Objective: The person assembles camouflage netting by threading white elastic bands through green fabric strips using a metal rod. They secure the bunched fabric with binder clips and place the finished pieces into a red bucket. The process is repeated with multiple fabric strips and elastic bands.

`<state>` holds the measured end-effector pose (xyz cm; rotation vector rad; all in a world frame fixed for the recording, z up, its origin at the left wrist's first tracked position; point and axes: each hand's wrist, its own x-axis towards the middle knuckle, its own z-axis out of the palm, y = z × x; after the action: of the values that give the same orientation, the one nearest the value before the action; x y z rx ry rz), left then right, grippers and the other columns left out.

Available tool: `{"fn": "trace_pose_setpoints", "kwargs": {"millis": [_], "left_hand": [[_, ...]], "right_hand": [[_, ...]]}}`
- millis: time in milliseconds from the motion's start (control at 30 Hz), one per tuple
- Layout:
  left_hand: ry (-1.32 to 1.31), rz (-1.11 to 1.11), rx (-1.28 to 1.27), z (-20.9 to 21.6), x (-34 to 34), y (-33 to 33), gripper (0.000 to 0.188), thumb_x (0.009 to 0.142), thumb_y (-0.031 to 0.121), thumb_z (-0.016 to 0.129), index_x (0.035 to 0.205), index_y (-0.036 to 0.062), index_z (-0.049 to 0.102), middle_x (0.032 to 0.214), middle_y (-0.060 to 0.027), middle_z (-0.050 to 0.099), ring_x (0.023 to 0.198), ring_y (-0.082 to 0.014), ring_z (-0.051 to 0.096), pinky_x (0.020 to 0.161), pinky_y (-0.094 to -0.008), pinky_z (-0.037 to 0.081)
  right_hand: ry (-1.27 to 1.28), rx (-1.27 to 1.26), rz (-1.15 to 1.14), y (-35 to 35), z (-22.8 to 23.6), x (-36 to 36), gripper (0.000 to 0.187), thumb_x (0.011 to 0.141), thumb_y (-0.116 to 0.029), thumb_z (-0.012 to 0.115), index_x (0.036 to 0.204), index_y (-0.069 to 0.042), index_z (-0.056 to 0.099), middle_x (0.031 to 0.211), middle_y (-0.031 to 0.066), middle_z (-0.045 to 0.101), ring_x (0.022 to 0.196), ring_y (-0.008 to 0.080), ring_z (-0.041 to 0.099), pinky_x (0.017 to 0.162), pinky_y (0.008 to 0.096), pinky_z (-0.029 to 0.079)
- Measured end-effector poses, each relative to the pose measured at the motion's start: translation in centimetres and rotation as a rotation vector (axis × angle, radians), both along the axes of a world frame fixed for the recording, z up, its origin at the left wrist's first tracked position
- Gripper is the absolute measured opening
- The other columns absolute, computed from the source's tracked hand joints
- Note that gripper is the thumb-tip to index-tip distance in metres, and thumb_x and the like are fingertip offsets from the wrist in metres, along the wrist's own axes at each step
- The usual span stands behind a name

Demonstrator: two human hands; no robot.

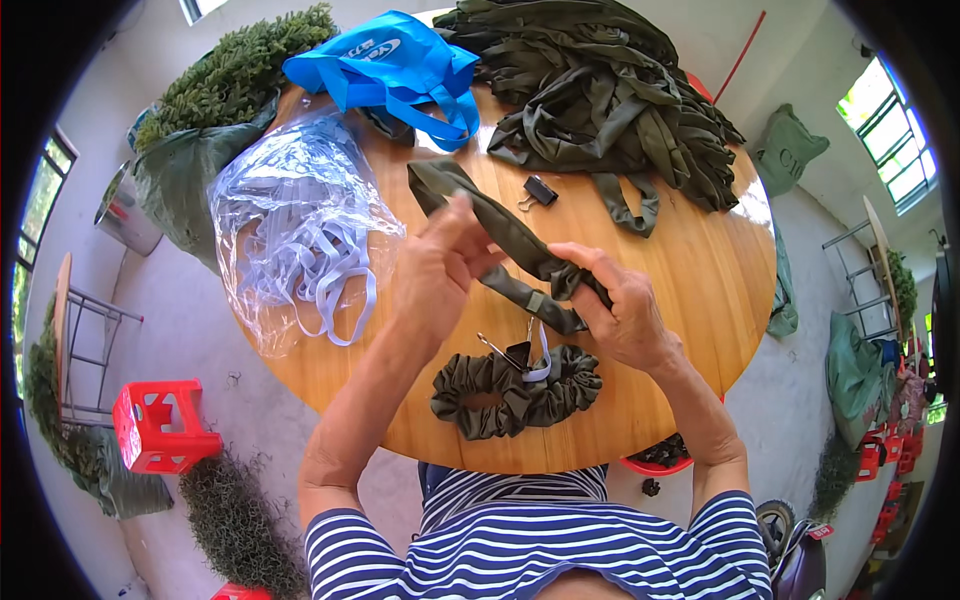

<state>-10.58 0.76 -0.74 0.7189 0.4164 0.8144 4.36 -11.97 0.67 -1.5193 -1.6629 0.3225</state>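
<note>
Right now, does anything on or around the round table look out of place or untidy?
Mostly ordinary working clutter. The clear plastic bag of pale elastic bands hangs over the wooden table edge on the left, with loops spilling out. A red stool lies tipped on the floor.

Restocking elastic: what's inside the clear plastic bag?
The clear plastic bag holds a tangle of white elastic bands, some spilling out. Anything beneath the tangle is hidden.

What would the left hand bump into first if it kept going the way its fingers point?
Probably the binder clip: the left hand points up-right across the table, though it is held above it, so depth is unclear.
</note>
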Motion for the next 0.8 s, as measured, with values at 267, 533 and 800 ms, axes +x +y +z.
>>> {"fn": "trace_pose_setpoints", "kwargs": {"millis": [267,533,800], "left_hand": [[0.049,0.092,-0.003,-2.1,1.5,-2.9,0.014,0.085,0.017,0.056,0.085,0.0029,0.057,0.079,-0.0066,0.062,0.066,-0.0132,0.061,0.059,-0.025,0.053],[-0.034,0.125,0.166,-0.2,-0.6,1.9,0.017,0.085,0.018,0.055,0.084,0.0007,0.057,0.08,-0.0095,0.063,0.07,-0.0185,0.064,0.059,-0.0259,0.053],[0.085,0.078,0.174,-0.6,1.3,-2.4,0.02,0.087,0.019,0.054,0.087,-0.0001,0.059,0.08,-0.0077,0.063,0.073,-0.0141,0.062,0.065,-0.0254,0.051]], "right_hand": [[0.085,-0.029,-0.066,0.3,-0.8,-0.6,0.024,0.079,-0.004,0.052,0.102,-0.004,0.053,0.081,0.0148,0.061,0.073,0.0284,0.06,0.063,0.0337,0.046],[-0.007,-0.426,0.023,-1.9,-0.3,1.4,0.03,0.076,-0.005,0.059,0.104,-0.002,0.05,0.074,0.0097,0.058,0.065,0.0178,0.054,0.062,0.0272,0.043],[0.014,-0.142,0.058,-0.6,2.3,-0.2,0.072,0.074,-0.007,0.063,0.134,-0.01,0.024,0.097,0.0105,0.057,0.079,0.0163,0.055,0.072,0.0266,0.042]]}}
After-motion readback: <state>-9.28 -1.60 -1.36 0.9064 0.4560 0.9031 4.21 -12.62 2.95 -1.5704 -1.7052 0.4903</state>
